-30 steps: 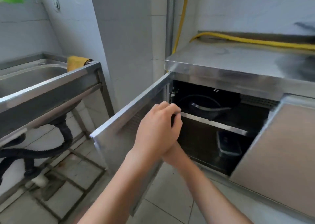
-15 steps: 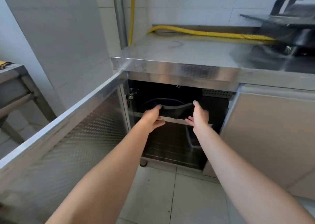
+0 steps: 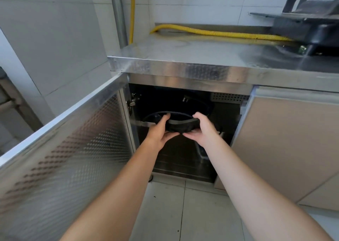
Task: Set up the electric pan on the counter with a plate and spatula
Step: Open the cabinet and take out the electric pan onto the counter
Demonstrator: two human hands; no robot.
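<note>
Hands moved inward: left hand [image 3: 159, 133] and right hand [image 3: 204, 130] grip the half-shadowed electric pan [image 3: 180, 126].

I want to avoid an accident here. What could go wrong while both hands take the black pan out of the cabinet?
The cord loops behind the electric pan and a plug lies further back; they may snag on the shelf. The left hand and right hand grip only the near rim, so the pan could tip. The counter edge hangs just above, so lifting early may bump it.
</note>
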